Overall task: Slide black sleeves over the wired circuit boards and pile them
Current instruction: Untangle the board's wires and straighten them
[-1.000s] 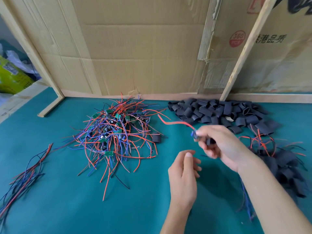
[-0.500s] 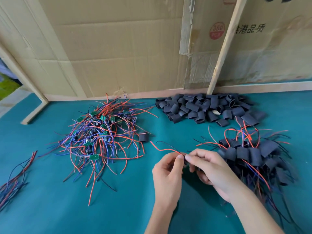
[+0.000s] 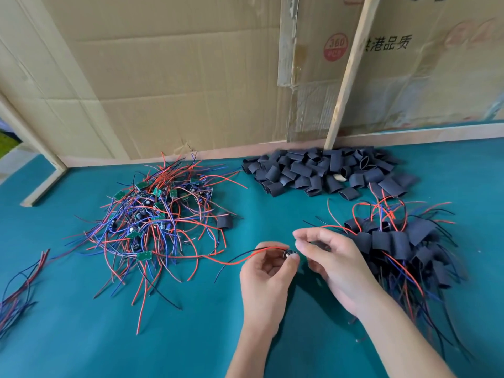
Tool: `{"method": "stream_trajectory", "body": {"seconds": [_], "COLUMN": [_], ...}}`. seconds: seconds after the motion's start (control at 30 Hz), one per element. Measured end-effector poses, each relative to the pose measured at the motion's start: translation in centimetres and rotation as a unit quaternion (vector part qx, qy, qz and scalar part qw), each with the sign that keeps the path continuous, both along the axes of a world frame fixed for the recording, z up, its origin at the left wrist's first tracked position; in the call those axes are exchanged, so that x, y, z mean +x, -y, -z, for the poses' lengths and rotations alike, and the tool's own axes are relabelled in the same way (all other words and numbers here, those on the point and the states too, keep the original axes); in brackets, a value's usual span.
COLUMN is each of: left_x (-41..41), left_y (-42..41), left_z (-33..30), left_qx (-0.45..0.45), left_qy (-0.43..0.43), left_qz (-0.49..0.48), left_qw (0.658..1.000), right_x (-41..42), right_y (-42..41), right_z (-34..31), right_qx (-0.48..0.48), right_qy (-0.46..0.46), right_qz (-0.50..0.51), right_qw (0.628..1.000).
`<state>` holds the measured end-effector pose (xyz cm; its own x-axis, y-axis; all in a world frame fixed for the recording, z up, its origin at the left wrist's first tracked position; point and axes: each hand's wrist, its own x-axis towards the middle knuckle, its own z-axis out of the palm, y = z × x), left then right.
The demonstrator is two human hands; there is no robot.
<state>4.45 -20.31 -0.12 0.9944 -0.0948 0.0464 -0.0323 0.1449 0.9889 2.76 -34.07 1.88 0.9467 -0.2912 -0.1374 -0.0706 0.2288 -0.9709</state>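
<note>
While the left hand (image 3: 266,271) pinches a small dark sleeved circuit board (image 3: 289,253) between thumb and fingertips, its red and black wires (image 3: 245,258) trail off to the left over the teal felt tabletop (image 3: 81,336). Just right of it, the right hand (image 3: 334,266) has thumb and forefinger curled close by the board's right end; whether they grip anything cannot be told. Close on the right lies one pile of finished black-sleeved boards (image 3: 403,246) with wires sticking out. One heap of loose short black sleeves (image 3: 321,173) sits far right against the cardboard wall (image 3: 177,77), where a slanted wooden strip (image 3: 351,64) leans. One tangle of bare green boards with red and blue wires (image 3: 155,219) lies far left, a single stray sleeve (image 3: 225,221) at its right edge, and a bundle of spare wires (image 3: 19,285) by the left border.
</note>
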Motion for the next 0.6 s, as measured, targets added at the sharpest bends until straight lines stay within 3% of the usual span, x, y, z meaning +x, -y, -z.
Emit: {"method": "stream_trajectory", "body": {"seconds": [0.17,0.4,0.6], "left_x": [0.05,0.37,0.42], "left_y": [0.20,0.10,-0.17], "left_z": [0.03,0.47,0.50], "left_qx": [-0.022,-0.047,-0.045], "left_qy": [-0.013,-0.001,-0.008], "left_qz": [-0.016,-0.035,-0.012], "left_qw": [1.000,0.998,0.999], "right_x": [0.33,-0.33,-0.52], "right_y": [-0.32,0.30,0.33], "right_z": [0.11,0.05,-0.17], "right_qx": [0.091,-0.099,-0.065], "right_qy": [0.016,0.049,0.070], "right_qz": [-0.010,-0.076,-0.058], "right_qw": [0.996,0.991,0.994]}}
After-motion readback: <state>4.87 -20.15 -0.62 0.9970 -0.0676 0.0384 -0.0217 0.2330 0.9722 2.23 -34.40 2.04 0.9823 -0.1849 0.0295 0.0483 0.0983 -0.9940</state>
